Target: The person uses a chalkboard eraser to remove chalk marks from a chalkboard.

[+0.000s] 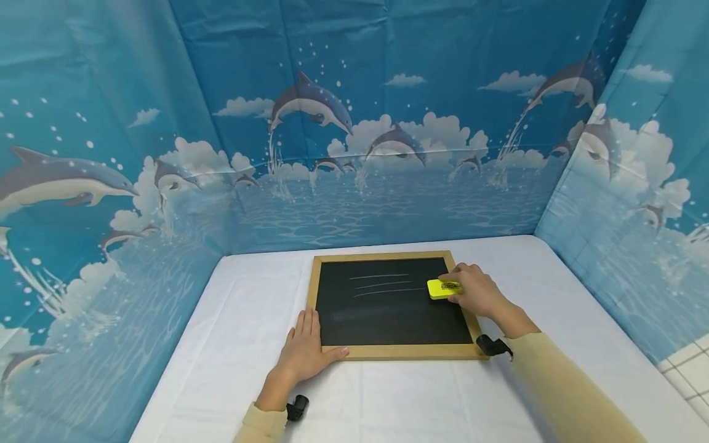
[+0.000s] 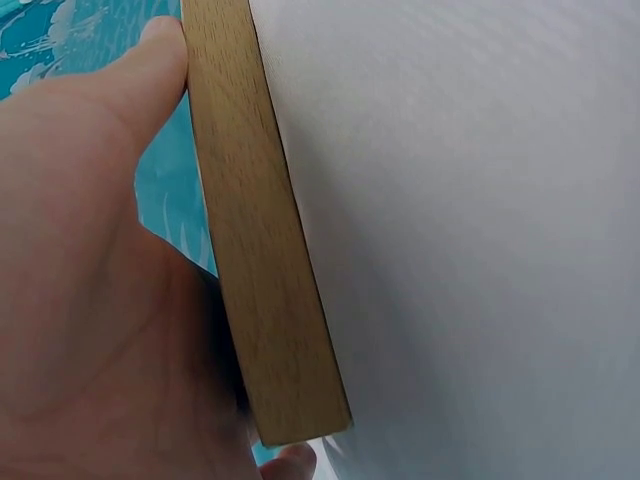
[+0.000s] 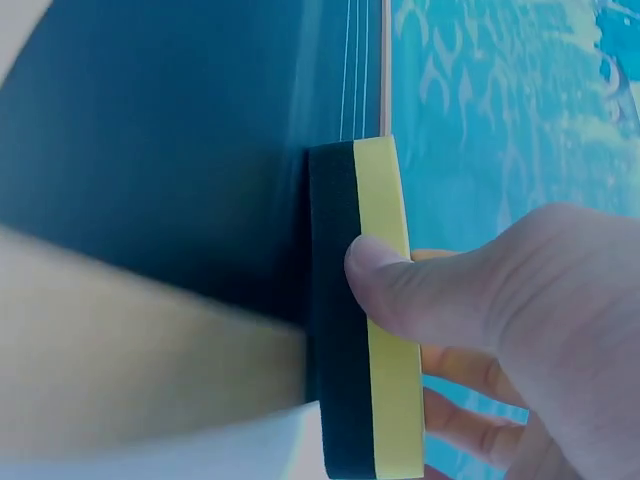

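Clearly, the right hand (image 1: 479, 292) grips a yellow-and-black eraser (image 1: 436, 289), pinched between the thumb and the other fingers. The eraser sits over the chalkboard (image 1: 388, 323) between two and three o'clock of its centre, near the right rail of the wooden frame (image 1: 410, 352). In the right wrist view its black layer (image 3: 340, 310) faces the board, with the yellow body outward and the thumb lying across both; whether the black layer touches the writing surface I cannot tell.

At about eight o'clock of the board, the left hand (image 1: 301, 352) rests on the frame's near left corner. Its fingers are straight and point toward twelve along the left rail, while the thumb is spread out toward three on the near rail.

Three thin white chalk lines (image 1: 382, 285) run roughly side by side just toward eleven o'clock of the board's centre, the nearest one ending just beside the eraser.

The board lies flat on a white-covered tabletop (image 1: 238, 326). Pale yellow sleeves (image 1: 562, 378) cover both forearms, and a small black device (image 1: 298, 407) sits at each wrist. Toward twelve hangs a blue dolphin-print curtain (image 1: 332, 209); white tiles (image 1: 689, 375) show at four o'clock.
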A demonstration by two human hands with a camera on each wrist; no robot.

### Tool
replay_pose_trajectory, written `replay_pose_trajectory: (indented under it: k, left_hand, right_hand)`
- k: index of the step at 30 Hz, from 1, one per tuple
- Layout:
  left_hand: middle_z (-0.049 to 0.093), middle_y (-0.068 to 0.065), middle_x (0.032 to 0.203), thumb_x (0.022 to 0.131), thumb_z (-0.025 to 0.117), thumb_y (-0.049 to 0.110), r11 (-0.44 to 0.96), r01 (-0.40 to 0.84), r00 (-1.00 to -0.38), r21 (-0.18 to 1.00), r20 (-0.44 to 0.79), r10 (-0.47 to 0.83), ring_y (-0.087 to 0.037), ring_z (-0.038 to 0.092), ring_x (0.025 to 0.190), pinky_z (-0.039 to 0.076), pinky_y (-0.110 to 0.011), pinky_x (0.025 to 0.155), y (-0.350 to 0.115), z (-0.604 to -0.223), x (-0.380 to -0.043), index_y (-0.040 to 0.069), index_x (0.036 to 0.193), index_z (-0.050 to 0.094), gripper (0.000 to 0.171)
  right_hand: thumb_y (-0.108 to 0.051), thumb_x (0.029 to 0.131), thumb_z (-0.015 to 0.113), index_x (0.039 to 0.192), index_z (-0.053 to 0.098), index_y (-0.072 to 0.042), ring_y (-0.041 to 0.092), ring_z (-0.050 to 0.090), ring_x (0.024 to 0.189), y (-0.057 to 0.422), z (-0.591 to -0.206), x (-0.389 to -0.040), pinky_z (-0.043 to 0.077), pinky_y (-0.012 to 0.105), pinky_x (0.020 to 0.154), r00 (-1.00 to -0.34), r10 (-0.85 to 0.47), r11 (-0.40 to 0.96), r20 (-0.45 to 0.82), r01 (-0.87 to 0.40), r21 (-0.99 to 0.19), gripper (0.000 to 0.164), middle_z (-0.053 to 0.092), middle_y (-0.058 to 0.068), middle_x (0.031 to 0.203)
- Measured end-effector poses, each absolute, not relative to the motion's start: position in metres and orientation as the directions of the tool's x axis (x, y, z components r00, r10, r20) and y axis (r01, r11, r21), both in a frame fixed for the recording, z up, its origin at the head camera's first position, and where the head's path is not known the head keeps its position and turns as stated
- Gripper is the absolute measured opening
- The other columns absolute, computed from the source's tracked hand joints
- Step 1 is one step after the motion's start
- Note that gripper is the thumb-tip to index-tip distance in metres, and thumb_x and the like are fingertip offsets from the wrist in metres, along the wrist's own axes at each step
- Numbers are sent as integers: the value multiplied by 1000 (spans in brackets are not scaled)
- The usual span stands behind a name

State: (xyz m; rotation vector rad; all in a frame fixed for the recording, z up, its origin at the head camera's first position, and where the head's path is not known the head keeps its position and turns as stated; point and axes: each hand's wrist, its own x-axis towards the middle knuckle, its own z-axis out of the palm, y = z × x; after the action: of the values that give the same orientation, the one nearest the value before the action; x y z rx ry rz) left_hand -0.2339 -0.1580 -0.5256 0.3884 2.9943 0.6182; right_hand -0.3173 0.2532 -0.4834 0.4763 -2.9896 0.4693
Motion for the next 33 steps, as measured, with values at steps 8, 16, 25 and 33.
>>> replay_pose_trajectory:
  k: [8,16,25,33]
  left_hand:
    - [5,-24,165,84,61,75,896,224,-969,384,-11,247,-40,4,152,17,-63,115,-159,-524,-237,-8,157,16,120]
    - [6,-24,165,83,59,77,902,216,-970,373,-24,242,-40,5,152,19,-62,115,-158,-527,-236,-8,157,15,121]
    - [5,-24,165,85,61,74,902,209,-971,378,-29,237,-40,4,152,17,-62,115,-161,-522,-234,-8,157,15,119]
    - [6,-25,165,85,62,73,895,219,-968,389,-26,249,-41,5,152,18,-63,115,-158,-524,-234,-9,157,16,118]
  right_hand:
    - [-11,83,84,133,68,-11,38,52,104,259,-481,-323,46,55,82,-955,-279,910,104,-298,-289,52,60,17,120]
    - [-13,83,84,131,70,-13,35,52,102,226,-482,-328,46,53,79,-938,-328,906,117,-347,-242,51,60,12,114]
    - [-18,85,84,133,69,-16,31,52,99,175,-479,-337,46,47,80,-912,-397,887,106,-411,-211,50,61,9,114]
    - [-21,85,84,134,68,-20,28,51,97,149,-479,-338,47,47,81,-913,-401,892,77,-409,-193,51,61,7,114]
